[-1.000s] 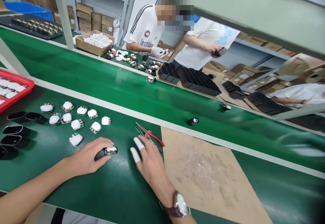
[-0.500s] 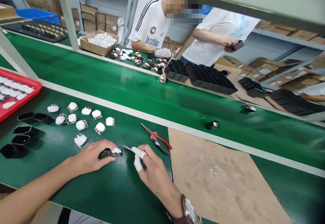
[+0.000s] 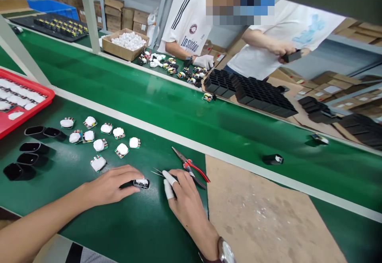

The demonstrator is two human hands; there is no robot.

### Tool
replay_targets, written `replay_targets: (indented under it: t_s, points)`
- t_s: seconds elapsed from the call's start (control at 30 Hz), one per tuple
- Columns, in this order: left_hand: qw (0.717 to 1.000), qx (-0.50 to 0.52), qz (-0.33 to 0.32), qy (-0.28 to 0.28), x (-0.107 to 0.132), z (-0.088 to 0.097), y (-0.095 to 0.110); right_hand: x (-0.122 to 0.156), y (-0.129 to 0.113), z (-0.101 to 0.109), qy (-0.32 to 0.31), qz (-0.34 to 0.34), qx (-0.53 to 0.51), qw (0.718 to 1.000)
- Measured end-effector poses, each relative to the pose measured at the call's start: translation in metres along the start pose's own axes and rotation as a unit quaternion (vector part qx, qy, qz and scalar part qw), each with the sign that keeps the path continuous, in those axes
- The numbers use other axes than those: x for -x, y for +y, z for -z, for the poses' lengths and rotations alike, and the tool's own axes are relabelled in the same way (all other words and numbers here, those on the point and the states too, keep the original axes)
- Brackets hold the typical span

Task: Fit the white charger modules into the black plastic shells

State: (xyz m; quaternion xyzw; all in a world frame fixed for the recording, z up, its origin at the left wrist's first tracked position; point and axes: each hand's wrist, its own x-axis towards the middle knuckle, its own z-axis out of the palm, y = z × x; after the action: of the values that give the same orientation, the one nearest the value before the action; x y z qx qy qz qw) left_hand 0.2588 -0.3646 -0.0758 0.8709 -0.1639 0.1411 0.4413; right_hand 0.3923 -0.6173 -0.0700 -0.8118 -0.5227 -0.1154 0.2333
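Note:
My left hand (image 3: 117, 185) grips a small black plastic case (image 3: 137, 185) lying on the green bench, thumb and fingers on either side. In the case's open end show a white lump and the edge of a circuit board. My right hand (image 3: 186, 199), with white finger cots on two fingers, holds thin metal tweezers (image 3: 158, 172). The tweezer tips are parted and sit a little to the right of the case, not touching it. Behind my left hand lie several circuit boards (image 3: 98, 163) topped with white lumps. Pliers (image 3: 191, 166) with red and black handles rest beyond my right hand.
Several black cases (image 3: 28, 158) stand at left, near a red tray (image 3: 49, 96) of white-topped boards. Brown cardboard (image 3: 268, 215) covers the bench at right. Across the green conveyor belt (image 3: 167, 100), which carries a black case (image 3: 273, 159), two people work beside black trays (image 3: 265, 96).
The tweezer tips have spread and drawn slightly back from the case. The board and case on the belt have moved right. The whole view has shifted a little.

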Motion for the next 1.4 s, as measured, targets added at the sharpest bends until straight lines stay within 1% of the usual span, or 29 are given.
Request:
replay_targets:
  t_s: [0.1,0.17,0.23,0.3,0.33,0.4,0.5,0.57,0.7,0.83,0.97,1.03,1.1,1.17,1.23,1.3,1.4]
  points:
    - [1.000,-0.002,-0.010,0.004,0.000,-0.001,-0.002,-0.010,-0.016,0.006,-0.022,0.032,-0.123,0.992]
    - [1.000,0.001,0.010,0.003,0.002,-0.002,-0.002,-0.018,-0.024,0.005,-0.047,0.053,-0.175,0.982]
    - [0.998,0.011,0.069,0.002,0.006,-0.002,-0.003,-0.022,-0.029,-0.001,-0.061,0.064,-0.201,0.976]
    - [0.990,0.028,0.135,-0.003,0.009,-0.002,-0.002,-0.022,-0.030,-0.007,-0.061,0.065,-0.213,0.973]
    - [0.987,0.038,0.156,-0.009,0.010,-0.002,-0.002,-0.021,-0.030,-0.009,-0.060,0.068,-0.207,0.974]
    - [0.983,0.056,0.171,-0.025,0.011,-0.002,-0.003,-0.018,-0.030,-0.010,-0.062,0.091,-0.160,0.981]
    - [0.983,0.066,0.165,-0.041,0.010,-0.001,-0.003,-0.015,-0.029,-0.006,-0.086,0.155,-0.052,0.983]
    - [0.984,0.066,0.158,-0.041,0.009,0.000,-0.003,-0.016,-0.029,-0.003,-0.096,0.174,-0.027,0.980]
    - [0.985,0.067,0.157,-0.036,0.009,-0.001,-0.002,-0.020,-0.030,-0.002,-0.081,0.159,-0.048,0.983]
    - [0.983,0.079,0.158,-0.050,0.010,-0.001,-0.003,-0.023,-0.035,-0.002,-0.099,0.133,-0.059,0.984]
    - [0.984,0.072,0.154,-0.050,0.010,0.000,-0.004,-0.026,-0.038,-0.001,-0.105,0.108,-0.119,0.981]
    - [0.985,0.066,0.151,-0.044,0.009,0.000,-0.004,-0.025,-0.035,0.000,-0.103,0.079,-0.157,0.979]
    - [0.986,0.065,0.147,-0.040,0.008,0.000,-0.003,-0.022,-0.028,0.000,-0.084,0.039,-0.177,0.980]
    - [0.986,0.065,0.151,-0.042,0.007,0.000,-0.003,-0.019,-0.018,-0.002,-0.052,0.011,-0.146,0.988]
    - [0.983,0.064,0.163,-0.049,0.007,0.000,-0.002,-0.017,-0.008,-0.006,-0.032,0.009,-0.076,0.997]
    - [0.981,0.061,0.176,-0.055,0.006,0.001,-0.001,-0.015,-0.001,-0.009,-0.041,0.021,-0.020,0.999]
    - [0.980,0.052,0.183,-0.054,0.006,0.001,0.001,-0.013,-0.004,-0.002,-0.052,0.023,-0.021,0.998]
